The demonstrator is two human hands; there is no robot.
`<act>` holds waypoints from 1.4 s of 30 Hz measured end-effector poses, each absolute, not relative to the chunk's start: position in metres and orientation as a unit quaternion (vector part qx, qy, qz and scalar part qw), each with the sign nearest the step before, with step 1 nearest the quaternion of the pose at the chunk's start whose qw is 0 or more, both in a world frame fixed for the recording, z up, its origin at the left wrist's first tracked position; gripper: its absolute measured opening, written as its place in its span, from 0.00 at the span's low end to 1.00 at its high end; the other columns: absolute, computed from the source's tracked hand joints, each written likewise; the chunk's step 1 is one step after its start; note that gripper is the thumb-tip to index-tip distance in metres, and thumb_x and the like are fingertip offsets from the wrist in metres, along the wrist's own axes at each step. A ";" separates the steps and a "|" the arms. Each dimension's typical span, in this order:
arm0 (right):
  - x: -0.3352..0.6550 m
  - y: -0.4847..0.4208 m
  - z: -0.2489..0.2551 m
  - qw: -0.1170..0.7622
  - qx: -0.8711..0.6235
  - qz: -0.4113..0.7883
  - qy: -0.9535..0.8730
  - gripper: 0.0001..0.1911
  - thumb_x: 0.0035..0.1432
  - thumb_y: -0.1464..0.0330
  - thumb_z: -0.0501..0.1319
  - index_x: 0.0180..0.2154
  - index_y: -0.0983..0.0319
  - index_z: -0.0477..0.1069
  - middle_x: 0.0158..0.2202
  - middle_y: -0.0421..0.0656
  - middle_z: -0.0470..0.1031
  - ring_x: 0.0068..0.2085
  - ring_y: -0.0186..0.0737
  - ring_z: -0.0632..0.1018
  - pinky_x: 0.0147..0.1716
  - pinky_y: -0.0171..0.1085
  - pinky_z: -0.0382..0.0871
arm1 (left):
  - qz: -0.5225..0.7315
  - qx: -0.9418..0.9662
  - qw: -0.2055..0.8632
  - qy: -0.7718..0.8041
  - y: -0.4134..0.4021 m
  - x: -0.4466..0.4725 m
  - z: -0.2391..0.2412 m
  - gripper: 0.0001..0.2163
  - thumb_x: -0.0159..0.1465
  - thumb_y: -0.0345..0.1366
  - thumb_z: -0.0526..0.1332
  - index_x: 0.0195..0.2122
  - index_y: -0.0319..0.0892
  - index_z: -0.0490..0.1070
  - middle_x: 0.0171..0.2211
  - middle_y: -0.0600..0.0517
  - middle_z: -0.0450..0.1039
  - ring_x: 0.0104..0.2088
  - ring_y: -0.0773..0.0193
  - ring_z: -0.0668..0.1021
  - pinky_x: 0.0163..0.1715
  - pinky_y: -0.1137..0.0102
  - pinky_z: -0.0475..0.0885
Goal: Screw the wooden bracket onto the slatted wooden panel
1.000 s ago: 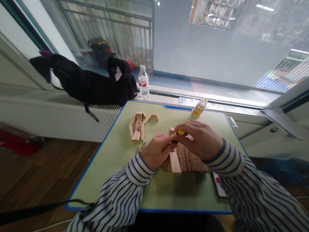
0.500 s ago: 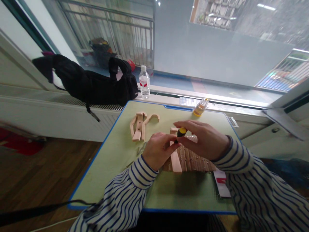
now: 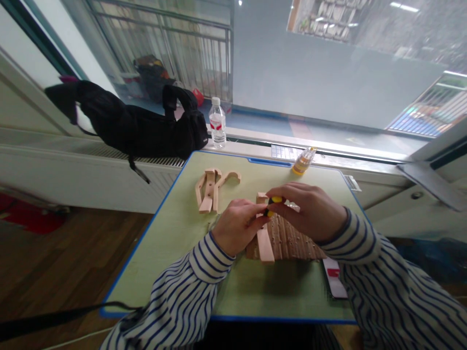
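Observation:
A short yellow and black screwdriver (image 3: 276, 200) stands over a pale wooden hook (image 3: 265, 245), its tip hidden by my fingers. My right hand (image 3: 304, 209) grips the top of its handle between thumb and fingers. My left hand (image 3: 239, 223) is closed in a pinch around the lower end of the screwdriver; whether a screw is also in that pinch cannot be seen. Beneath both hands, the wooden hook lies on a brown ribbed board (image 3: 297, 243) dotted with small holes. Several more wooden hooks (image 3: 209, 192) lie together at the table's back left.
The green table (image 3: 160, 257) has a blue rim. A glue bottle (image 3: 303, 161) stands at its back edge, and a phone-like flat object (image 3: 333, 279) lies by my right sleeve. On the sill are a water bottle (image 3: 218, 124) and a black bag (image 3: 146, 129).
The screwdriver handle has turned a little, and more of its yellow now shows. My right fingers have shifted their grip on it. The left hand has hardly moved.

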State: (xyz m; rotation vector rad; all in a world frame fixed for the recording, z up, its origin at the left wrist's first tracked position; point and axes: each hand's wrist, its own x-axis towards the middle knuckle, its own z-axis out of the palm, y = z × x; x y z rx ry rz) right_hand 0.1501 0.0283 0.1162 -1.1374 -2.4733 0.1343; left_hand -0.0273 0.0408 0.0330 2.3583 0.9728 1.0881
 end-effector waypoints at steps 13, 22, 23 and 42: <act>0.146 0.024 0.101 0.258 -0.451 0.032 -0.854 0.11 0.58 0.63 0.55 0.38 0.63 0.69 0.30 0.42 0.72 0.32 0.34 0.71 0.34 0.35 0.64 | 0.340 0.846 0.263 0.316 0.043 -0.030 0.037 0.10 0.63 0.34 0.55 0.44 0.43 0.71 0.32 0.51 0.74 0.34 0.64 0.74 0.37 0.68 0.68; 0.144 0.024 0.108 0.238 -0.457 0.044 -0.856 0.12 0.57 0.63 0.56 0.39 0.64 0.70 0.32 0.43 0.73 0.33 0.35 0.73 0.35 0.35 0.65 | 0.409 0.807 0.198 0.376 0.036 -0.020 0.025 0.10 0.59 0.41 0.60 0.39 0.44 0.73 0.29 0.51 0.75 0.32 0.62 0.75 0.35 0.67 0.70; 0.145 0.024 0.110 0.233 -0.453 0.051 -0.859 0.14 0.57 0.62 0.56 0.41 0.64 0.69 0.34 0.43 0.74 0.35 0.36 0.73 0.36 0.35 0.66 | 0.408 0.810 0.197 0.374 0.036 -0.020 0.026 0.09 0.59 0.41 0.60 0.38 0.44 0.73 0.29 0.52 0.75 0.32 0.63 0.75 0.34 0.67 0.70; 0.147 0.029 0.114 0.218 -0.411 0.038 -0.884 0.10 0.58 0.65 0.56 0.38 0.63 0.71 0.31 0.41 0.75 0.33 0.34 0.73 0.34 0.33 0.65 | 0.353 0.846 0.224 0.330 0.040 -0.026 0.030 0.08 0.62 0.35 0.56 0.42 0.43 0.71 0.32 0.51 0.74 0.35 0.63 0.74 0.38 0.67 0.68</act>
